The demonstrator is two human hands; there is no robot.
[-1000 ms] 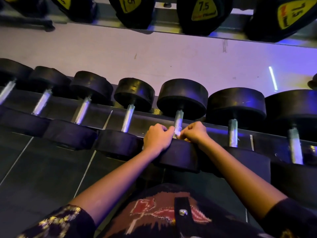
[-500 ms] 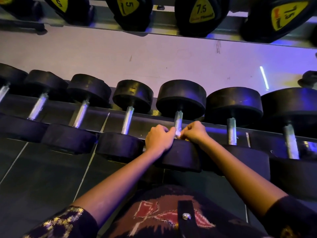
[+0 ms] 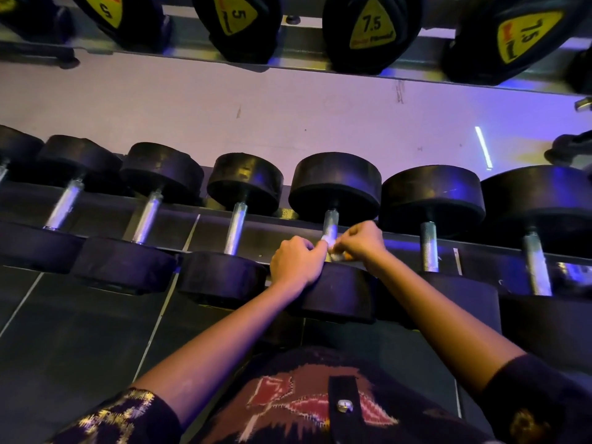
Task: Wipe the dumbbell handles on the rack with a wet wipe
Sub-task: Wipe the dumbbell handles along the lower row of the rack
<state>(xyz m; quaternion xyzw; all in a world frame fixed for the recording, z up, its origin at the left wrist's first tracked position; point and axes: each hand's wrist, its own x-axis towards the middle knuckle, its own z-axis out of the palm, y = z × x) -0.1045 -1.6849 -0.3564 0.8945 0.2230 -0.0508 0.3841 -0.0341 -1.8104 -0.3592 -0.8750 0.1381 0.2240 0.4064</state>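
Rack [image 3: 285, 214] same; left hand [image 3: 296, 262], right hand [image 3: 362, 240] pinching wet wipe [image 3: 336, 255] on handle [image 3: 331, 224]; right lifted.

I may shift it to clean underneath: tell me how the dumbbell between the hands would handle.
Likely heavy: the dumbbell has thick black heads, larger than those further left. Round heads could roll sideways, though neighbours sit close. The knurled handle should grip well, unless the wet wipe leaves it slick.
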